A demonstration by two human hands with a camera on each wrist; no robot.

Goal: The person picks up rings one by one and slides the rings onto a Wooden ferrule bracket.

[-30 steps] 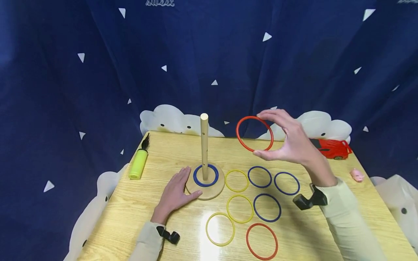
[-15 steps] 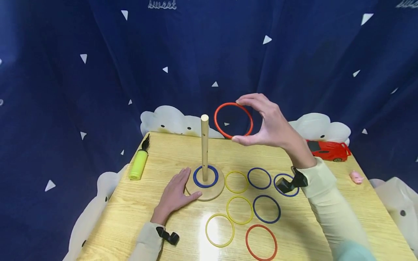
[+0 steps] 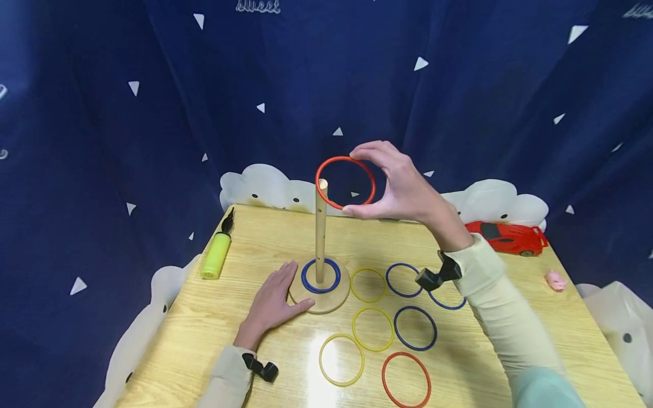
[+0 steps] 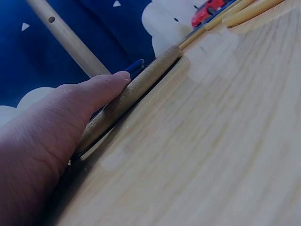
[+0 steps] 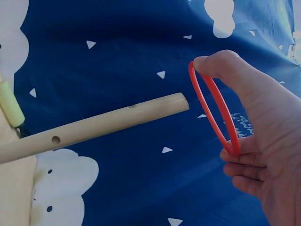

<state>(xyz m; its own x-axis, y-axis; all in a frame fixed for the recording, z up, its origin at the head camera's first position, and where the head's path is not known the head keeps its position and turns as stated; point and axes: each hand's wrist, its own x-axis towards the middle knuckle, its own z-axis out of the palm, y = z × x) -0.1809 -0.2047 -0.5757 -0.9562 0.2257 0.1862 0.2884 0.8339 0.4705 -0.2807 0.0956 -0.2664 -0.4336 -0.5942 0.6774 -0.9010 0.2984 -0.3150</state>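
My right hand [image 3: 400,184] pinches a red ring [image 5: 225,110] between thumb and fingertips, up near the top of a wooden post [image 3: 320,238]. From the head view, the ring's left side overlaps the post's top end. In the right wrist view the ring stands on edge, a small gap beyond the post's tip. My left hand [image 3: 272,303] rests on the left edge of the round wooden base [image 3: 329,304], fingers extended. Its thumb lies on the base's upper face in the left wrist view. Blue rings [image 3: 321,292] lie around the post's foot.
Yellow rings [image 3: 343,385], blue rings [image 3: 417,349] and another red ring [image 3: 403,353] lie right of and in front of the base. A red toy car [image 3: 510,238] and pink pig [image 3: 555,280] are at right. A yellow-green hand pump [image 3: 216,256] lies at left.
My right hand has carried the red ring left and upward, from right of the post to its top. The left hand stays on the base.
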